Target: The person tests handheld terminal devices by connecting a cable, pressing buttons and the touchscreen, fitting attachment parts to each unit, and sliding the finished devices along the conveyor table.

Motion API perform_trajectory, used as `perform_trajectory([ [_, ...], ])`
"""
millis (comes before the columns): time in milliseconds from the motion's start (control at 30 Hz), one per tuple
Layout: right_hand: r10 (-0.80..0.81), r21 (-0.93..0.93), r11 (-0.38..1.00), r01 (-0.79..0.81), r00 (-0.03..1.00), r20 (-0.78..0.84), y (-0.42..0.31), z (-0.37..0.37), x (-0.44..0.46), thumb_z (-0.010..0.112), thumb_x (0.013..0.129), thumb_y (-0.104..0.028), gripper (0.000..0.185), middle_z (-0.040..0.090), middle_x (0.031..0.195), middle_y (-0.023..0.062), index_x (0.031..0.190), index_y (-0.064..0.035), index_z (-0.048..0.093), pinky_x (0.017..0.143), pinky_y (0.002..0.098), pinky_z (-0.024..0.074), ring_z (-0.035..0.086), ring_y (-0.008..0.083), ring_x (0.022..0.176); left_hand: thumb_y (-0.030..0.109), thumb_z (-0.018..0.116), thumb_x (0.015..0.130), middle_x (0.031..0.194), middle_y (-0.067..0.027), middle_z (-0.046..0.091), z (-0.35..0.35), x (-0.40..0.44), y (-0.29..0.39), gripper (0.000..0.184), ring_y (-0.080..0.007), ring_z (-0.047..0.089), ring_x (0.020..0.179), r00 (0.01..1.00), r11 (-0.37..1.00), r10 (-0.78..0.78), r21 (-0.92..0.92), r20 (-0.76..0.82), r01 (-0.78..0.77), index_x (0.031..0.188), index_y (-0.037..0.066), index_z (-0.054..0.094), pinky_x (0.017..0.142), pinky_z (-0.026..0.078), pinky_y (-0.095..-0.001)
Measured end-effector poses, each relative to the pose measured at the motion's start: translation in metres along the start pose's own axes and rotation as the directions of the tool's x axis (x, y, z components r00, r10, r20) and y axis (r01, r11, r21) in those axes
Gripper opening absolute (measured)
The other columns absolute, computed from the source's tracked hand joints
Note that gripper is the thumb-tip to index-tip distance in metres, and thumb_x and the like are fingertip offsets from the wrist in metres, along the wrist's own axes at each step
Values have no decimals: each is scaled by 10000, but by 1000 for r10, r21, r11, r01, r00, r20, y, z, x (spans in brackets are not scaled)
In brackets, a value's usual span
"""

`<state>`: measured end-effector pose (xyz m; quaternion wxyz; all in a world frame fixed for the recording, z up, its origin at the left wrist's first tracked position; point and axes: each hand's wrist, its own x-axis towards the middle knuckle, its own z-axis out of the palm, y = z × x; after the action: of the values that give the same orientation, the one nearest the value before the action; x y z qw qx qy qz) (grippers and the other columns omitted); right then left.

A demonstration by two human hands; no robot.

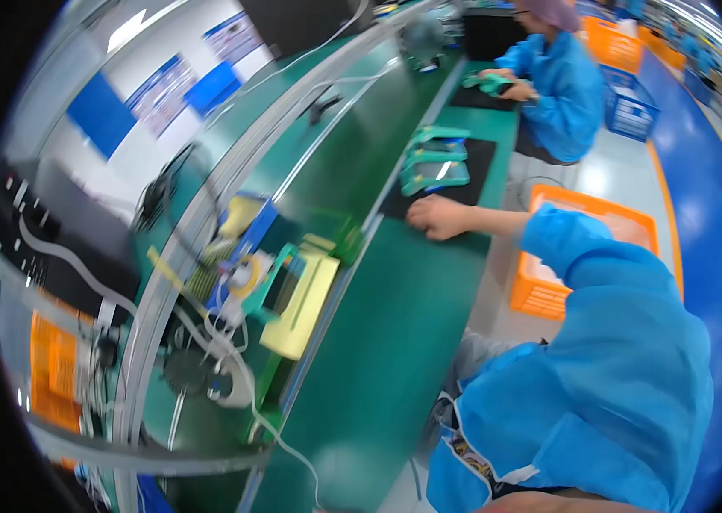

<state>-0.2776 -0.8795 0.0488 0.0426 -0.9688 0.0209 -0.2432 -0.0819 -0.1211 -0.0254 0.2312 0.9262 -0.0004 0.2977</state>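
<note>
My right hand (440, 216) reaches out over the green bench, fingers curled and closed, at the near edge of a black mat (481, 162). What the fingers hold, if anything, is hidden. Just beyond the hand, two teal-framed devices with flat, screen-like panels lie on the mat: a nearer device (435, 175) and a farther device (438, 149). A strip of bare skin shows at the bottom edge, perhaps part of my left arm or hand; its fingers are out of sight.
Another teal-framed device (284, 282) stands by a yellow holder (301, 308) amid cables and tape. A metal rail (207, 197) runs along the bench. An orange crate (540, 295) sits on the floor. A co-worker (553, 85) handles a teal item farther along.
</note>
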Motion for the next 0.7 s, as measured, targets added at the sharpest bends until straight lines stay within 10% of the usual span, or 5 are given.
perform_trajectory([
  [100,51,-93,995,-46,997,59,-20,25,18,683,783,-110,165,629,1059,105,932,-46,650,877,456,520,618,323,1054,267,720,1061,1008,-283,782,-42,10,61,214,-332,792,946,971,980,-199,26,134,197,1096,62,766,825,611,-401],
  [233,-220,155,964,217,975,5,-99,56,60,664,784,-83,96,634,1026,126,854,-24,638,871,475,532,618,358,991,255,641,1111,760,-227,710,-14,3,33,270,-423,658,648,992,974,44,-214,-119,-69,1049,1,711,597,523,-484],
  [467,-691,609,571,551,723,-7,-287,103,120,662,818,-51,102,645,1162,101,917,-64,641,949,460,530,605,316,1129,259,674,1081,711,-161,691,-14,1,33,190,-383,649,594,997,998,-51,-34,-59,49,1011,90,723,544,478,-487],
  [700,-805,794,282,539,583,-110,-408,124,127,683,818,-3,151,634,1209,126,958,-40,639,1077,467,463,570,320,1213,261,709,1055,760,-169,723,-23,2,49,182,-388,723,683,991,991,-132,-3,-35,132,990,91,720,595,533,-464],
])
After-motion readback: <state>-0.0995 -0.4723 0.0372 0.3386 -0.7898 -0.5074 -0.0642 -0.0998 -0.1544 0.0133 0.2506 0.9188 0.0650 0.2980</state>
